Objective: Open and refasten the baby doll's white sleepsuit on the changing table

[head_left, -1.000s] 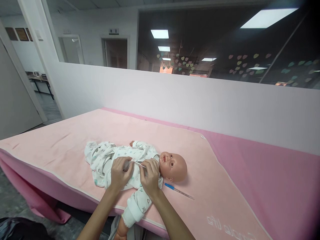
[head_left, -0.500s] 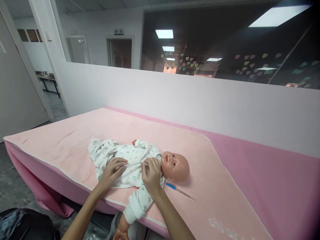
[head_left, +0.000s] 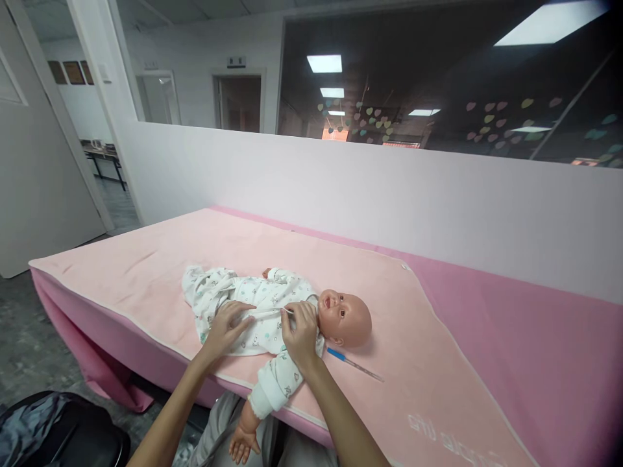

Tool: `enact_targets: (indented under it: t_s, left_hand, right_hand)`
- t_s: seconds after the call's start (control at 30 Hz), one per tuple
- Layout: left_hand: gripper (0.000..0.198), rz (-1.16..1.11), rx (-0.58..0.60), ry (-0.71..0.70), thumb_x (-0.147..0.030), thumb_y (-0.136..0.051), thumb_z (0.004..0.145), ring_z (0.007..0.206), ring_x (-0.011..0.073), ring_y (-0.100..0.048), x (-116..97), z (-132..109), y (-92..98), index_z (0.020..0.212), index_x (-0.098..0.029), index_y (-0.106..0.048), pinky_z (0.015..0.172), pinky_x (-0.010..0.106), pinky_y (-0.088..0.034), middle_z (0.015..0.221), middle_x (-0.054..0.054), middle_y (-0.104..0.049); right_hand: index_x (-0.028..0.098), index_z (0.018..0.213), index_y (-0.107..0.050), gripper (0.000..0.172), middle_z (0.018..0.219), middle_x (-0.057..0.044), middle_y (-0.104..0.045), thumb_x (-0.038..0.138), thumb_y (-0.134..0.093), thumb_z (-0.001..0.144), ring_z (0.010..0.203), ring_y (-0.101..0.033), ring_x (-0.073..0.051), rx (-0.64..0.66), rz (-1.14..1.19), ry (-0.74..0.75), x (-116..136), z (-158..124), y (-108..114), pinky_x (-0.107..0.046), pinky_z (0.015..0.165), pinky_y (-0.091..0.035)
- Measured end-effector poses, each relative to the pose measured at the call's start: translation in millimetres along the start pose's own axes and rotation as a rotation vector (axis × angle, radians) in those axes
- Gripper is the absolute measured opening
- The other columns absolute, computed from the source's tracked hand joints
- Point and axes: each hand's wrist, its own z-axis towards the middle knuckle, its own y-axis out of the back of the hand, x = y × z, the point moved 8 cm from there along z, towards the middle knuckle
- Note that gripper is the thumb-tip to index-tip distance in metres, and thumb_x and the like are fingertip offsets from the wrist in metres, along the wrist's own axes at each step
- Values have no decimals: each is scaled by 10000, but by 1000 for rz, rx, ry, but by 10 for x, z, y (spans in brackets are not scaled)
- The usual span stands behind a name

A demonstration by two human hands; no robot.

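Observation:
A baby doll [head_left: 348, 318] lies on its back, its head to the right, dressed in a white patterned baby garment [head_left: 265, 334]. My right hand [head_left: 300, 332] is closed in a pinch on the garment's front edge, just below the doll's neck. On the belly part of the cloth rests my left hand [head_left: 228, 329], its fingers stretched and the thumb apart. One sleeved doll arm hangs over the near table edge, with the doll's hand [head_left: 244, 443] showing. Beside the head lies a slim clear stick with a blue end [head_left: 337, 354], which looks like a thermometer.
A pale pink mat [head_left: 165, 240] covers the table over a darker pink cloth [head_left: 549, 337]. Behind it stands a white wall [head_left: 389, 194] with a window above. A black chair [head_left: 82, 434] with dark fabric on it stands at lower left. My legs are under the table edge.
The view has shifted slightly, so the scene sits a little further right. My left thumb and fingers have spread apart on the cloth. My right hand keeps its pinch near the neck.

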Motion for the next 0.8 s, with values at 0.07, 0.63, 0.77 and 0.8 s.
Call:
enact_targets:
  t_s: [0.07, 0.63, 0.77, 0.8]
  left_hand:
    - [291, -10, 1, 3, -443, -545, 792, 975, 198, -527, 8, 2, 3, 957, -215, -624, 882, 348, -406, 985, 56, -614]
    - [283, -110, 58, 108, -454, -553, 780, 1038, 208, -571, 130, 17, 127, 910, -219, -642, 855, 292, -469, 1020, 49, -648]
    - [250, 165, 257, 14, -460, -511, 794, 746, 171, -622, 33, 178, 276, 823, -230, -606, 613, 214, -455, 818, 10, -660]
    - [257, 233, 297, 13, -468, -494, 801, 661, 156, -605, 48, 206, 310, 801, -233, -595, 563, 204, -428, 751, -2, -646]
  right_hand:
    - [180, 741, -509, 122, 730, -23, -569, 213, -468, 851, 726, -487, -154, -7, 1, -2, -6, -3, 2, -311, 742, -361]
    - [193, 807, -531, 98, 757, -30, -587, 149, -447, 834, 769, -533, -158, 108, -52, 196, 231, -38, 106, -389, 861, -436]
    - [185, 1039, -535, 245, 977, -77, -612, 112, -452, 820, 948, -559, -191, 156, -162, 258, 306, -169, 539, -390, 867, -469]
    - [184, 1097, -512, 290, 1005, -87, -608, 114, -461, 819, 964, -560, -197, 142, -186, 238, 262, -230, 704, -384, 850, -480]
